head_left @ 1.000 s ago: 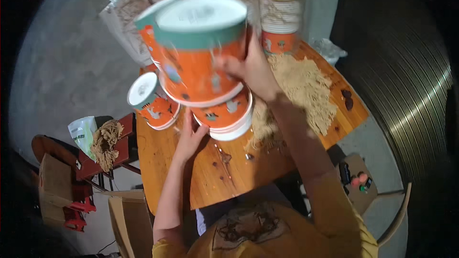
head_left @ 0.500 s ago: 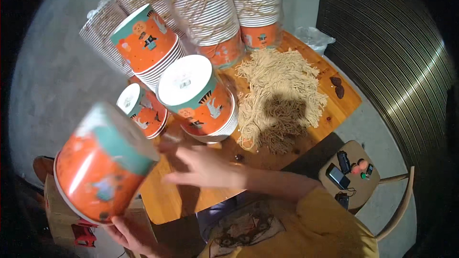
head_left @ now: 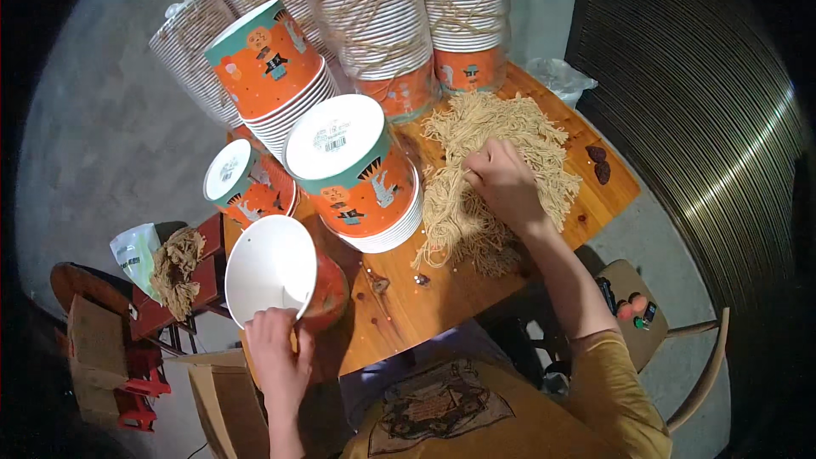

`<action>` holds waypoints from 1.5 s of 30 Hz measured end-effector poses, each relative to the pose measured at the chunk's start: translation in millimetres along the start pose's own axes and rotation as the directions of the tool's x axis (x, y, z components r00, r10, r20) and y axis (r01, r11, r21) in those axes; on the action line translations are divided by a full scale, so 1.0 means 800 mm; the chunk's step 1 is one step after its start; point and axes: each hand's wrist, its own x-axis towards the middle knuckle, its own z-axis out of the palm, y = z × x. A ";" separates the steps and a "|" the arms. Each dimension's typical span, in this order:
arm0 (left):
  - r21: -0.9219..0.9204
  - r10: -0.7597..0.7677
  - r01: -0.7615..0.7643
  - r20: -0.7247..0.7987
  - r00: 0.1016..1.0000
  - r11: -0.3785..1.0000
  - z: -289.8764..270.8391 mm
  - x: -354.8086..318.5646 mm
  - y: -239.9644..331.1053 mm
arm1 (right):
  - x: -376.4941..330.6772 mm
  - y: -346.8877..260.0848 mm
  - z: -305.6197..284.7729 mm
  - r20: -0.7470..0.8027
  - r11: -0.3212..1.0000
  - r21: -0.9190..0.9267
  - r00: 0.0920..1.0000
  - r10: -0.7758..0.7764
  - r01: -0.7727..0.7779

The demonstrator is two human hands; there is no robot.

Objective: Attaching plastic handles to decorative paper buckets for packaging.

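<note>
My left hand [head_left: 278, 347] grips the near rim of a paper bucket [head_left: 328, 297], orange outside and white inside. The bucket is tilted, its open mouth facing up toward me, at the table's near left edge. My right hand [head_left: 506, 183] is over a pile of tangled beige strands [head_left: 531, 140], like string or rubber bands. Its fingers are curled together, and anything between them is hidden. Just beyond the held bucket, a nested stack of larger orange and teal buckets [head_left: 361, 195] stands upside down, beside a smaller upturned stack [head_left: 242, 183].
Tall sleeves of nested buckets [head_left: 365, 8] line the back of the wooden table [head_left: 399, 314]. Dark brown lumps [head_left: 600, 166] sit near its right edge. A chair [head_left: 633, 306] holding small items stands right; a low red table [head_left: 204, 263] and cardboard boxes [head_left: 98, 340] lie left.
The bucket, upside down in my left hand before, has turned mouth up and come down by the table's near left. My right hand has moved from beside it, right and away, onto the strands.
</note>
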 end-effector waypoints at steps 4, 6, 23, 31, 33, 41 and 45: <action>0.022 0.018 -0.019 0.032 0.999 1.000 0.005 -0.002 -0.001 | 0.002 -0.007 -0.002 0.050 0.997 0.079 0.999 -0.009 0.005; 0.018 0.000 -0.001 0.027 1.000 1.000 0.007 -0.002 0.001 | -0.002 -0.014 -0.002 0.009 0.997 0.063 0.999 -0.046 0.045; -0.640 0.091 -0.035 0.056 0.994 0.768 0.093 0.024 0.067 | -0.054 -0.078 0.018 0.085 0.872 0.332 0.910 -0.406 0.358; -0.777 -0.051 0.218 0.234 0.971 0.590 0.133 0.034 0.072 | -0.086 -0.116 -0.004 0.163 0.931 0.120 0.918 -0.360 0.344; -0.806 -0.083 0.197 0.181 0.980 0.559 0.136 0.037 0.075 | -0.091 -0.120 -0.013 0.198 0.931 0.141 0.912 -0.359 0.336; -0.955 -0.082 0.244 0.233 0.969 0.169 0.131 0.017 0.085 | -0.086 -0.144 -0.017 0.021 0.891 0.379 0.960 -0.280 0.251; -0.957 -0.115 0.289 0.289 0.950 -0.015 0.119 0.013 0.094 | -0.079 -0.166 -0.010 -0.075 0.765 0.620 0.983 -0.164 0.175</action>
